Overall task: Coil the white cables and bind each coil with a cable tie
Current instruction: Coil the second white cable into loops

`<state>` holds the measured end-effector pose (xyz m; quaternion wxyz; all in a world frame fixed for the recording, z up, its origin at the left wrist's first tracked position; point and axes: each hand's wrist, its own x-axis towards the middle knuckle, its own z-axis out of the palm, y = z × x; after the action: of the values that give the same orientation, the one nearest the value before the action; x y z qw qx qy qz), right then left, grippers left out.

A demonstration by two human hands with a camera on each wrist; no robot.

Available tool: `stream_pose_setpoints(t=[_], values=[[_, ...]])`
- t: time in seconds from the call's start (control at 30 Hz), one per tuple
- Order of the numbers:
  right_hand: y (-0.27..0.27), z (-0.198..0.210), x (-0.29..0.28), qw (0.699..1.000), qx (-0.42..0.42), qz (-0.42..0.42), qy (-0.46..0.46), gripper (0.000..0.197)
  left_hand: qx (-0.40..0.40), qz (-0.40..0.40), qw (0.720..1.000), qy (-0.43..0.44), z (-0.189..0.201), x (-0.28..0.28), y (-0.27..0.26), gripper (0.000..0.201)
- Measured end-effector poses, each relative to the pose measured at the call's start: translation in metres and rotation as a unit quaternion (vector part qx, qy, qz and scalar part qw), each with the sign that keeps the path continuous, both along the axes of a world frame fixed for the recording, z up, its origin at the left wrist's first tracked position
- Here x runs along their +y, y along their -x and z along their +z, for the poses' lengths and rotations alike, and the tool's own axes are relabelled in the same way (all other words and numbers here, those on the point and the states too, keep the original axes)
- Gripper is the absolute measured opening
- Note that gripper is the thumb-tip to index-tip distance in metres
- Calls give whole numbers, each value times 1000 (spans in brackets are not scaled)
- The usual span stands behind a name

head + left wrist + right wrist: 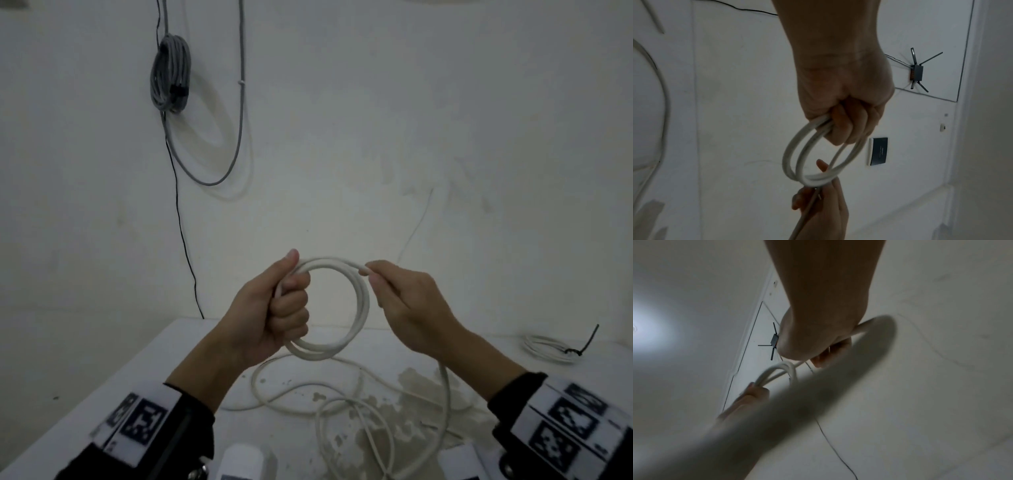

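Note:
A white cable coil (362, 301) of a few loops hangs in the air above the white table (102, 394). My left hand (282, 308) grips the coil's left side in a fist; the left wrist view has the coil (795, 155) hanging under the left hand (846, 116). My right hand (394, 294) pinches the cable at the coil's top right, and the cable runs through that hand down to loose loops (342, 411) on the table. In the right wrist view the right hand (818, 344) holds the cable (863, 327), blurred close to the lens.
A finished white coil (548, 349) bound with a black cable tie (587, 339) lies at the table's right. A grey cable bundle (170, 73) hangs on the wall. White objects (245, 460) sit at the table's near edge. A router (916, 71) is on the wall.

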<state>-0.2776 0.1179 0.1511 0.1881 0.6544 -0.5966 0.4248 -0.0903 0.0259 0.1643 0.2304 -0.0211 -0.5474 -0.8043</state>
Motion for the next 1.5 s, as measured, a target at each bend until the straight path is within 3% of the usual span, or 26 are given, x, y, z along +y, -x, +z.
stream_pose_setpoints(t=[0.13, 0.33, 0.4, 0.5, 0.57, 0.63, 0.77, 0.9, 1.0, 1.1, 1.27, 1.4, 1.5], values=[[-9, -14, 0, 974, -198, 71, -83, 28, 57, 117, 989, -69, 3, 1, 4, 41], [-33, -30, -3, 905, -390, 102, -135, 25, 147, 127, 971, -142, 3, 2, 8, 45], [-45, -31, -8, 854, -490, 125, -127, 24, 172, 128, 965, -150, 2, 7, 13, 45], [-63, -28, -15, 727, -648, 198, -107, 26, 180, 148, 964, -124, -1, 19, 23, 42], [-70, -25, -18, 656, -710, 240, -89, 25, 172, 167, 967, -83, -5, 26, 29, 39], [-71, -20, -20, 617, -744, 249, -56, 24, 160, 195, 967, -27, -11, 29, 33, 38], [-67, -16, -29, 575, -792, 203, 35, 24, 141, 223, 964, 26, -22, 40, 40, 55], [-71, -20, -39, 594, -779, 185, 74, 23, 151, 207, 966, -33, -26, 51, 49, 47], [-65, -23, -40, 584, -796, 137, 86, 27, 166, 173, 968, -78, -24, 49, 47, 49], [-66, -25, -36, 619, -773, 122, 64, 21, 187, 115, 971, -97, -21, 44, 41, 57], [-61, -24, -23, 654, -730, 197, -25, 21, 154, 128, 978, -59, -11, 39, 28, 59], [-45, -7, -1, 635, -704, 310, -77, 35, 89, 113, 985, -92, -7, 30, 11, 54], [-42, 3, 6, 687, -653, 303, -104, 52, 53, 97, 988, -106, -13, 24, 8, 51]])
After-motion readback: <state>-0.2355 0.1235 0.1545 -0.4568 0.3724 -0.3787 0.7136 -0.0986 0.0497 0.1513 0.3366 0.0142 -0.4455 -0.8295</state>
